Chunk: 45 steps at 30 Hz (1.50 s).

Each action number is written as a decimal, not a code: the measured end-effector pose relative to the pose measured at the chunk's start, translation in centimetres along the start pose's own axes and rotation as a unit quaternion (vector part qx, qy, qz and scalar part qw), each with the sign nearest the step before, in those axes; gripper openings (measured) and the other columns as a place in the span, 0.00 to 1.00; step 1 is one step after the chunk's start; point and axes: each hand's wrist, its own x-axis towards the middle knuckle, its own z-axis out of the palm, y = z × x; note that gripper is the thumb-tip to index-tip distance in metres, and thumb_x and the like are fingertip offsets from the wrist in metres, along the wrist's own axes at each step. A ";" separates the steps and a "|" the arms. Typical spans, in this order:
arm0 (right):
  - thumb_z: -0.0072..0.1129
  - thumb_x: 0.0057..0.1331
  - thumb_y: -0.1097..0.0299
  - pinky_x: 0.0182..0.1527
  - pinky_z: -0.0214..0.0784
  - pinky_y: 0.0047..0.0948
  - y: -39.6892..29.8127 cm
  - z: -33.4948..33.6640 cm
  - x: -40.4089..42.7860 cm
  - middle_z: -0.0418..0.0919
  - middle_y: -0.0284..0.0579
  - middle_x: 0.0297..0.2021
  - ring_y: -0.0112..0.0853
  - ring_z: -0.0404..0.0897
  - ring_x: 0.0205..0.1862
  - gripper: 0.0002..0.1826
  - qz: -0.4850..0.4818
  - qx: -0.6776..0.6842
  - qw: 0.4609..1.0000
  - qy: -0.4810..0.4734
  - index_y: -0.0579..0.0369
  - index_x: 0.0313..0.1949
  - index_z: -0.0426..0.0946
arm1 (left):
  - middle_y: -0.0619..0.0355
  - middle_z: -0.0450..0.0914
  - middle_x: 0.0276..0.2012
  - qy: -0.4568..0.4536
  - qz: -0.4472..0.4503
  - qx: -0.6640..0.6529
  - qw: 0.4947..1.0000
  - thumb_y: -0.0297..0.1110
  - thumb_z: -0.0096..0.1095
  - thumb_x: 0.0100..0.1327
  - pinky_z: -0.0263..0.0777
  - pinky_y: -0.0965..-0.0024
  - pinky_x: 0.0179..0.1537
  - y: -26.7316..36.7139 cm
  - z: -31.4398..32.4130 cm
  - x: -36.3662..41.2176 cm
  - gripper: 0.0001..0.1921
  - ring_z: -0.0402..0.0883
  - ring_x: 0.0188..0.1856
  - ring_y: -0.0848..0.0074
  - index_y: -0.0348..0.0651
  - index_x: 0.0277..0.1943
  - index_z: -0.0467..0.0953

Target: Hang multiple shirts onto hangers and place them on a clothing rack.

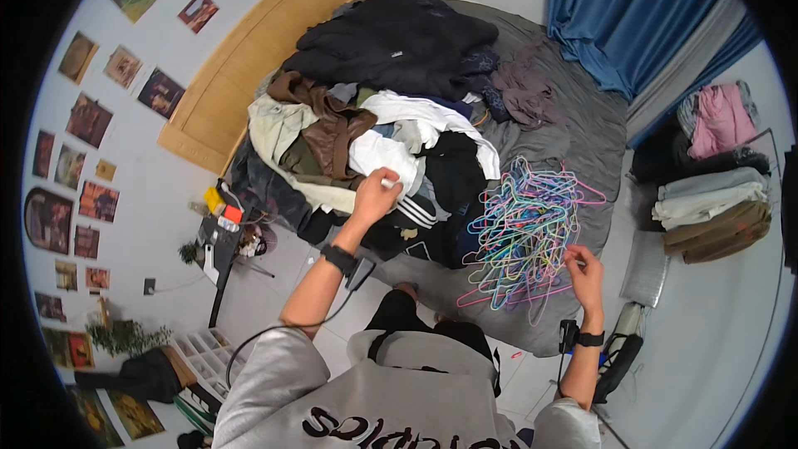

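Note:
My left hand (pixel 376 196) is over the heap of clothes, its fingers curled in front of a white garment (pixel 380 153). A bit of white shows between thumb and fingers; whether it is gripped cloth or the garment behind cannot be told. Just below lies a black garment with white stripes (pixel 416 212). My right hand (pixel 585 271) is at the right edge of a tangled pile of thin coloured clothes hangers (pixel 527 231). Its fingers are bent, and whether they hold a hanger is not clear. Brown (pixel 333 137) and cream (pixel 280 118) garments lie left of the white one.
The bed's grey sheet (pixel 598 112) carries a large dark garment pile (pixel 399 37) beside the wooden headboard (pixel 262 43). Folded clothes (pixel 711 199) are stacked at right, below blue curtains (pixel 629 12). A small black desk (pixel 218 246) stands left. A cable (pixel 274 327) runs from my left wrist.

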 end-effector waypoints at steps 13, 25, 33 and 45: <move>0.63 0.74 0.69 0.47 0.78 0.30 -6.6 2.0 -5.3 0.88 0.45 0.43 0.28 0.85 0.43 0.13 0.206 -0.107 0.966 0.115 0.63 0.52 0.83 | 0.52 0.83 0.58 -0.053 0.170 0.328 0.928 0.29 0.70 0.56 0.74 0.51 0.62 -10.1 9.4 29.5 0.25 0.81 0.60 0.55 0.47 0.60 0.82; 0.63 0.74 0.67 0.48 0.79 0.31 -7.5 3.9 -5.3 0.89 0.49 0.46 0.30 0.86 0.44 0.14 0.234 -0.104 0.963 0.088 0.62 0.54 0.83 | 0.41 0.89 0.47 -0.140 0.025 0.294 0.945 0.46 0.56 0.67 0.77 0.46 0.57 -16.2 4.6 31.7 0.21 0.87 0.52 0.48 0.43 0.53 0.86; 0.62 0.74 0.68 0.47 0.78 0.29 -6.0 5.4 -3.7 0.88 0.44 0.41 0.28 0.86 0.44 0.13 0.235 -0.082 0.966 0.065 0.61 0.53 0.83 | 0.45 0.84 0.61 -0.372 -0.072 0.479 0.792 0.52 0.53 0.67 0.74 0.52 0.65 -20.9 -7.0 25.7 0.26 0.81 0.65 0.52 0.44 0.58 0.86; 0.60 0.72 0.75 0.48 0.78 0.29 -4.2 4.9 -3.6 0.88 0.41 0.42 0.28 0.86 0.44 0.13 0.224 -0.039 0.973 0.049 0.62 0.53 0.82 | 0.37 0.86 0.50 -0.226 0.024 0.369 0.901 0.59 0.69 0.62 0.78 0.49 0.54 -11.8 7.8 25.7 0.33 0.85 0.54 0.44 0.33 0.54 0.79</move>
